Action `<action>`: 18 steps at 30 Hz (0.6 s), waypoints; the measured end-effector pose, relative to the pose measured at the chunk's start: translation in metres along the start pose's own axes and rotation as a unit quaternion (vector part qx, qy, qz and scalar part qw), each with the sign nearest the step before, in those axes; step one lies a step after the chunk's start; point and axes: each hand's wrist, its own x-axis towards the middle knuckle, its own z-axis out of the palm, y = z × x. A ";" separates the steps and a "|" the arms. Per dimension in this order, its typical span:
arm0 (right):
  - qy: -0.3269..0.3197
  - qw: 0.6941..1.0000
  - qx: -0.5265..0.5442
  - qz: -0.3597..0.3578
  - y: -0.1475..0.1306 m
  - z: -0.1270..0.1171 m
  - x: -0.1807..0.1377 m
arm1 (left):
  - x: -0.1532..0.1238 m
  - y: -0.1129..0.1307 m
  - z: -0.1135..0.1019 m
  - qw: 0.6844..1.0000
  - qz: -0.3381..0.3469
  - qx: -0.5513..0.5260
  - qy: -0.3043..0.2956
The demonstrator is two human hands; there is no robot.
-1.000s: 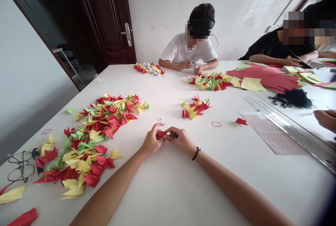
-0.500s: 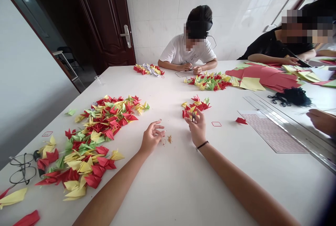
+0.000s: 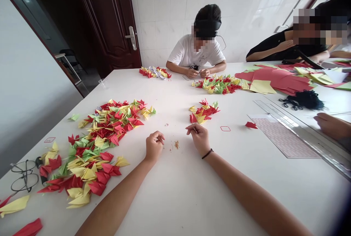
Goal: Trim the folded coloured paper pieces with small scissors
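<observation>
My left hand (image 3: 154,147) is at the table's middle with its fingers curled in; what they hold, if anything, is hidden. Across from it, my right hand (image 3: 200,140) pinches a small dark tool (image 3: 195,130), mostly covered by the fingers. Between both hands lie tiny yellow and orange crumbs (image 3: 177,144), and a small pale scrap (image 3: 166,124) sits farther back. Just beyond my right hand is a small heap of folded paper cranes (image 3: 205,111) in red, yellow and green. A larger pile of paper cranes (image 3: 112,130) spreads to the left of my left hand.
Glasses (image 3: 24,175) lie at the far left. To the right are a lone red crane (image 3: 251,125), a patterned sheet (image 3: 285,141), a clear ruler-like strip (image 3: 296,130), black cords (image 3: 304,100) and coloured paper (image 3: 274,77). Co-workers (image 3: 199,51) sit opposite; another person's hand (image 3: 330,128) is at right.
My left fingers have curled in from spread, and the hand has come slightly nearer me. My right hand has turned over and lowered, hiding more of the tool. The pale scrap now shows on the table.
</observation>
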 end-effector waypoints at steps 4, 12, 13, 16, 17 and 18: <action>-0.002 1.000 0.007 0.005 0.002 0.000 0.001 | -0.001 0.003 0.000 0.999 0.028 0.029 -0.004; 0.016 0.999 0.032 0.027 0.007 0.000 0.004 | -0.003 0.005 0.001 0.997 0.040 0.063 -0.022; 0.015 0.999 0.034 0.028 0.007 0.000 0.004 | -0.003 0.004 0.002 0.997 0.043 0.066 -0.024; 0.010 0.999 0.036 0.030 0.007 0.000 0.004 | -0.003 0.004 0.002 0.996 0.048 0.075 -0.025; 0.009 0.999 0.036 0.030 0.007 0.000 0.004 | -0.003 0.004 0.002 0.995 0.049 0.079 -0.024; 0.007 0.999 0.035 0.030 0.006 0.000 0.003 | -0.002 0.004 0.002 0.995 0.050 0.083 -0.022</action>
